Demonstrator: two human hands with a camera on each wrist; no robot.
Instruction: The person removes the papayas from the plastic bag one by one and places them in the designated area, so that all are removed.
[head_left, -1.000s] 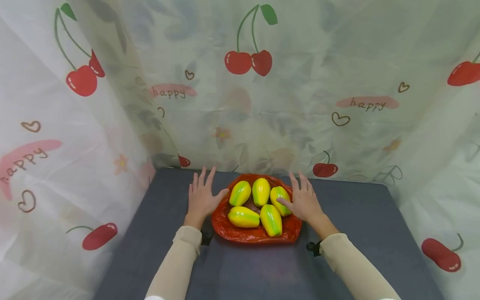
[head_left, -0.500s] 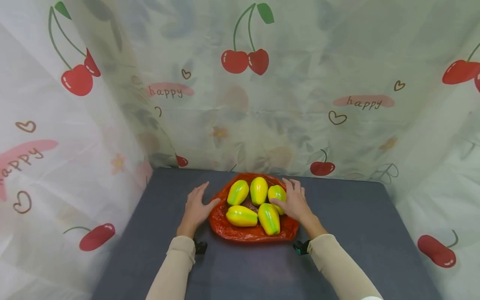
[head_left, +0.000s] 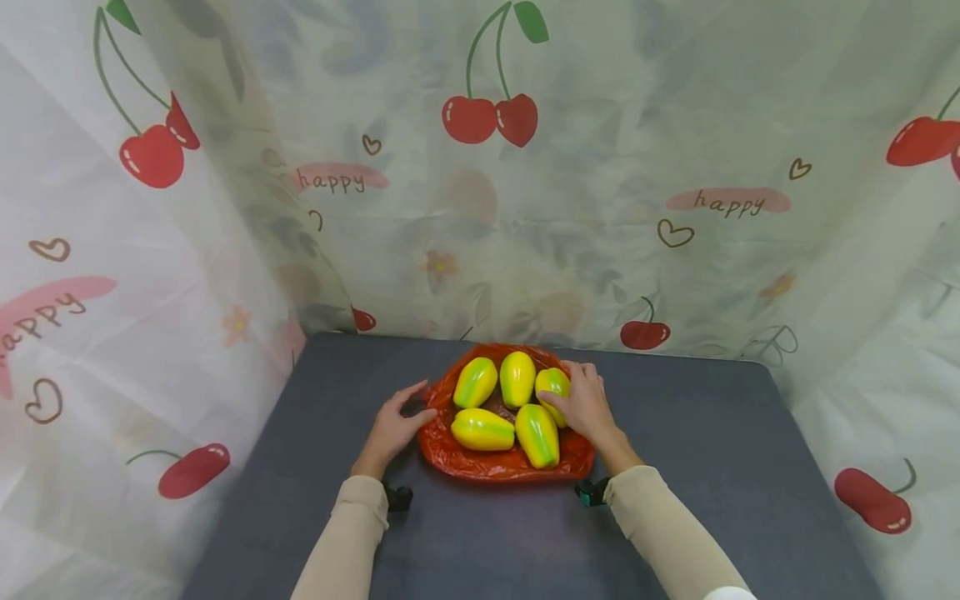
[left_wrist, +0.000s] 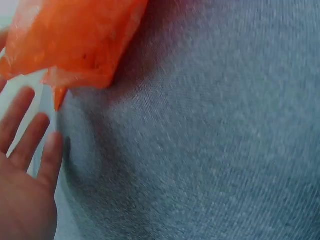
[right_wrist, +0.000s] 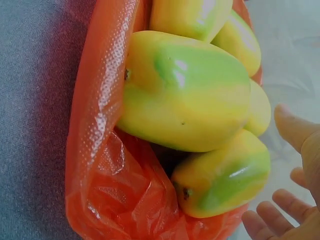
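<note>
In the head view a red plastic bag [head_left: 491, 472], its mouth spread wide, holds several glossy yellow-green papayas [head_left: 483, 430]. My left hand [head_left: 390, 431] is at the bag's left edge, fingers loosely bent and thumb by the rim. Its lower fingers look extended in the left wrist view, close to the orange-looking bag [left_wrist: 80, 40]; the thumb side is cut off there. On the right side, my right hand [head_left: 588, 406] has its thumb over the rightmost papaya and its fingers outside the bag. The right wrist view shows that thumb apart from the papayas [right_wrist: 190, 90].
Bag and fruit lie on a dark grey table [head_left: 495, 550]. Behind and on both sides hangs a pale curtain [head_left: 585, 250] printed with cherries and hearts. A dark wrist device [head_left: 592, 492] sits under each forearm.
Both hands have come lower and closer around the bag, with fingers bending from a spread pose. The right hand has shifted left. Bag and papayas keep their arrangement.
</note>
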